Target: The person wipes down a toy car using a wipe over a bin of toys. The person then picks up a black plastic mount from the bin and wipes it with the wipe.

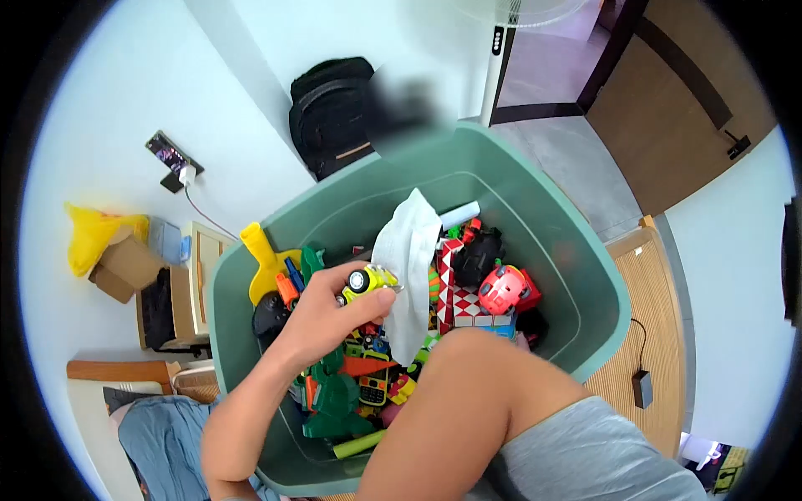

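My left hand [338, 305] reaches in from the lower left and is closed on a small yellow-green toy car [368, 282] with black wheels. Right beside the car, a white cloth-like sheet [409, 267] hangs over the toys; whether my fingers also touch it I cannot tell. Below them is a large green tub [535, 192] full of toys, among them a yellow toy shovel [263, 263], a red round toy [504, 290], a red-and-white checkered piece [447, 280] and green plastic parts [334, 397]. My right hand is out of view.
My bare knee [472, 376] rises over the tub's near side. Behind the tub stand a black backpack [330, 113] and a fan pole [497, 63]. A phone [170, 154] is mounted on the left wall. Cardboard boxes [129, 263] sit left; a brown door [685, 100] is at right.
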Available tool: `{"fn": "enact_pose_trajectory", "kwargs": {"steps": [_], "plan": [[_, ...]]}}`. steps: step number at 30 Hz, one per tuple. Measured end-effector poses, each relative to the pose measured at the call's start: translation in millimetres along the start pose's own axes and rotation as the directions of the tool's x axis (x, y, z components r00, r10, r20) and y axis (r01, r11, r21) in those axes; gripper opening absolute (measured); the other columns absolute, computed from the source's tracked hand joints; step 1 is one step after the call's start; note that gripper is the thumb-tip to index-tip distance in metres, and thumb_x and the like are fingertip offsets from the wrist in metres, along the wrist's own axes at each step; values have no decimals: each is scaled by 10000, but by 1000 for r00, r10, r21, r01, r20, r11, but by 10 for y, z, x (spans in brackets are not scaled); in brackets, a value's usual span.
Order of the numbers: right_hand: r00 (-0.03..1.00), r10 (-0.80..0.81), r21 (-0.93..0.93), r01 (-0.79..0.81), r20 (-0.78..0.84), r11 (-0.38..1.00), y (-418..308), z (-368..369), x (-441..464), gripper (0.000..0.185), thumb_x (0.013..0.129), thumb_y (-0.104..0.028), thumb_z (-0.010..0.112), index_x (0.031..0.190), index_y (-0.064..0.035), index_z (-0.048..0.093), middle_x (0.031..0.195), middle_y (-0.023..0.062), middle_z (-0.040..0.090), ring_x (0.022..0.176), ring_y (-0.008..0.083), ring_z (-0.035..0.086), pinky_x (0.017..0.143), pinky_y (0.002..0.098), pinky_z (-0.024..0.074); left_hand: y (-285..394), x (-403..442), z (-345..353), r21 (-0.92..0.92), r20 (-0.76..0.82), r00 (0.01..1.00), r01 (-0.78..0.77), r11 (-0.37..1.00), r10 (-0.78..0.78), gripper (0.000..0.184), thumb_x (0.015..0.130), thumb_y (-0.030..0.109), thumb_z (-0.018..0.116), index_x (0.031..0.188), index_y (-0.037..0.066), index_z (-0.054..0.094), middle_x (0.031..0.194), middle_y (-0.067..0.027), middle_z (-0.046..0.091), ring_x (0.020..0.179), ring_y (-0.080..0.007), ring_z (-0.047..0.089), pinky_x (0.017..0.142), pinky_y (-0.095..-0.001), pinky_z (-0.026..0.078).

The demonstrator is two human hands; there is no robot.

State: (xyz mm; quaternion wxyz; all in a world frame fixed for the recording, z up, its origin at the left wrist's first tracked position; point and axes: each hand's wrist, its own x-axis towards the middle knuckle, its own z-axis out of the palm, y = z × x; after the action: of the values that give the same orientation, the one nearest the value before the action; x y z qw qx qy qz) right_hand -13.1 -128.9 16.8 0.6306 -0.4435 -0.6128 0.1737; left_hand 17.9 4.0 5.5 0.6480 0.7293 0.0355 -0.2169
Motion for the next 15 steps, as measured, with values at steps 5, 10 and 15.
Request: {"fn": "enact_pose_trajectory", "kwargs": {"steps": [5, 10, 15], "plan": [[995, 77, 22, -75, -60, 997, 44, -72, -42, 178, 880, -202, 666, 963, -45, 653, 913, 63, 619, 883, 207, 608, 793, 346, 479, -59, 18, 70, 36, 25, 999, 28, 999, -29, 307, 883, 268, 708, 1016, -4, 662, 843, -6, 655, 777, -59, 590, 716, -247, 490], [990, 122, 41, -119, -76, 992, 73, -49, -55, 174, 875, -198, 664, 953, -43, 653, 901, 63, 617, 875, 207, 607, 790, 348, 479, -19, 10, 85, 17, 3, 1000, 31, 999, -31, 306, 875, 266, 714, 993, -11, 662, 830, -4, 647, 776, -44, 566, 699, -241, 475], [988, 137, 63, -133, -71, 989, 92, -20, -39, 169, 869, -194, 661, 942, -42, 652, 890, 63, 614, 866, 207, 607, 786, 349, 479, -36, 14, 54, 73, 61, 998, 18, 997, -23, 373, 866, 241, 687, 1146, 0, 639, 966, -50, 675, 839, -116, 643, 806, -287, 537]]}}
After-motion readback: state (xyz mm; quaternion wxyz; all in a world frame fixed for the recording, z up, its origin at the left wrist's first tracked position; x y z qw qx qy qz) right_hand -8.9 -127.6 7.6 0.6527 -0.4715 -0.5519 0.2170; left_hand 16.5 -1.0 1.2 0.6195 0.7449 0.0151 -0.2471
